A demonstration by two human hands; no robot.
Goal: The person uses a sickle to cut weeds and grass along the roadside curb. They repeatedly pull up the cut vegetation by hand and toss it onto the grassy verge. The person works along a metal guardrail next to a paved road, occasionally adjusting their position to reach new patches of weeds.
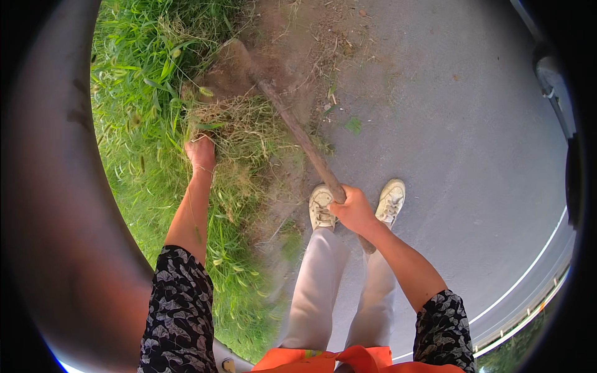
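My left hand (201, 151) is low in the vegetation at the verge, closed around a clump of cut, partly dry grass (242, 128). Stems hide most of its fingers. My right hand (355, 210) grips a long wooden handle (305, 142) near its rear end, which sticks out below my wrist. The handle slants up and left to a broad, soil-coloured tool head (228, 67), a hoe or shovel. That head rests among the grass and bare soil, beyond the clump; its outline is blurred.
Tall green grass (135, 112) with seed heads borders a curved metal guardrail (60, 163) at left. Grey asphalt (457, 140) spreads to the right, with loose soil and plant scraps along its edge. A metal-framed object (552, 84) stands far right. My shoes (392, 198) are near the handle.
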